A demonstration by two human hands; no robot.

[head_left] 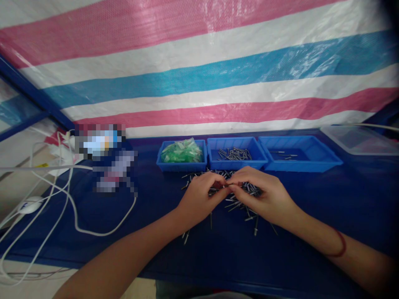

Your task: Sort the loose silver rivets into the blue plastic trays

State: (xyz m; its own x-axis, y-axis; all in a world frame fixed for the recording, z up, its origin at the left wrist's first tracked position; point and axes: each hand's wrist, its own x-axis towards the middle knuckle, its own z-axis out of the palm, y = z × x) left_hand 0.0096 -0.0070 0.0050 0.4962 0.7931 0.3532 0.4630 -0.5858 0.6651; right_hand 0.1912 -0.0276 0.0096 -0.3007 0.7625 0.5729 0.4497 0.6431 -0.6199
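Observation:
A loose pile of blind rivets (232,204) is spread on the blue table, with thin pins and short heads. Just above it my left hand (202,192) and my right hand (264,192) meet fingertip to fingertip. Both are closed in a pinch on what looks like one blind rivet (223,187), mostly covered by the fingers. Behind the hands, the middle blue bin (237,162) contains many rivets. In the right-hand blue bin (302,165) only several lie on the bottom.
A left-hand blue bin (182,167) is filled with green and clear plastic packets (183,151). White cables (75,216) loop over the table's left side beside blurred-out items (115,172). A clear plastic lid (358,139) lies at the back right. Striped sheeting (199,83) hangs behind.

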